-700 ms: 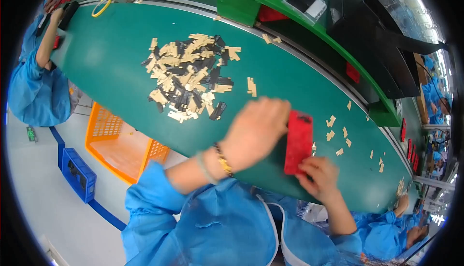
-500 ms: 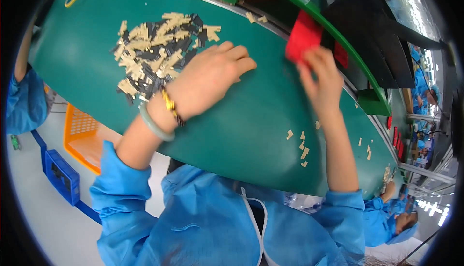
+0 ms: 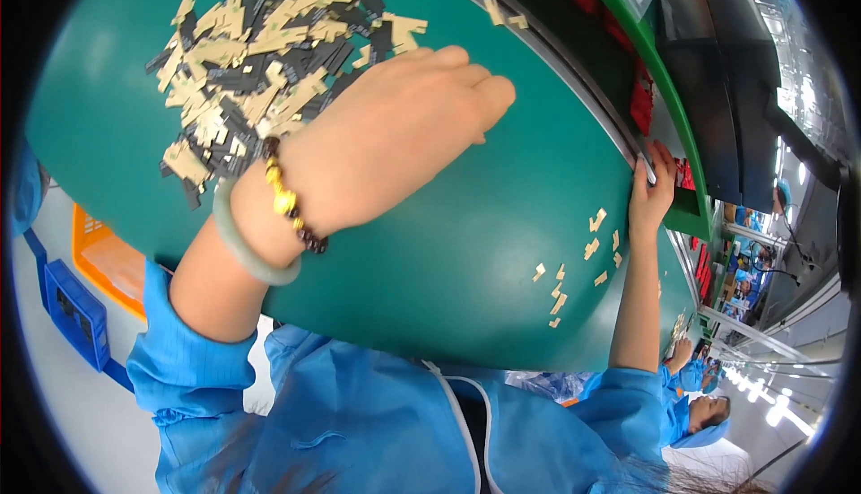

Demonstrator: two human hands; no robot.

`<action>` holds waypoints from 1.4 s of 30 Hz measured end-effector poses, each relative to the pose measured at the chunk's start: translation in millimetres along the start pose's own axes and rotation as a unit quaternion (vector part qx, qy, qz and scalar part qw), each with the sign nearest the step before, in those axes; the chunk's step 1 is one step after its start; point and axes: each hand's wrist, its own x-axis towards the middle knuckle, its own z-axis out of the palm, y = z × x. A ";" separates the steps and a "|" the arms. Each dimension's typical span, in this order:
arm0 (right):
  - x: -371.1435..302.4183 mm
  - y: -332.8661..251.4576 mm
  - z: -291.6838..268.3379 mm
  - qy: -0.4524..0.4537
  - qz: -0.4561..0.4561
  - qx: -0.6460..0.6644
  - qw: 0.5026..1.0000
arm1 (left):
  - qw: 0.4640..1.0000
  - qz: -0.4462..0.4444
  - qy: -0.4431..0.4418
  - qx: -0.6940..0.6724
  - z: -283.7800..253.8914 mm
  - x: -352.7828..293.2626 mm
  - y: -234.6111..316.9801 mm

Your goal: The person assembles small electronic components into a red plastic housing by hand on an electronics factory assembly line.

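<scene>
My left hand (image 3: 404,126) is over the green table beside a heap of small beige and black flat pieces (image 3: 260,68). Its fingers curl together and hide whatever may be between them. A beaded bracelet (image 3: 285,202) and a pale green bangle (image 3: 238,247) circle that wrist. Farther right, my right hand (image 3: 653,193) is at the metal rail (image 3: 583,81) along the table's far edge. Its fingers are stretched out and apart, and I see nothing held in them. Several small beige pieces (image 3: 558,300) lie scattered on the table near my right forearm.
A green-framed shelf (image 3: 668,90) with red pieces inside runs along the far edge. Black monitor-like panels (image 3: 717,72) stand behind it. An orange basket (image 3: 108,261) and a blue bin (image 3: 76,314) are at lower left. Another person (image 3: 704,418) in blue sits at the right.
My right hand has left the red flat piece and moved right to the rail. More beige pieces now show near my right forearm. My left hand stays curled by the heap; the view has shifted.
</scene>
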 end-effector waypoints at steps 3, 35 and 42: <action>10.6 7.3 0.3 0.010 -0.018 -0.024 1.000 | 0.991 -0.052 0.060 -0.106 2.0 12.1 11.6; -83.8 -187.3 -68.8 -0.063 0.011 0.497 0.865 | 0.930 -0.166 0.053 -0.324 32.7 -14.6 137.7; -95.3 -185.0 -72.8 -0.014 -0.052 0.430 0.901 | 0.892 -0.202 0.056 -0.401 42.0 -14.0 148.6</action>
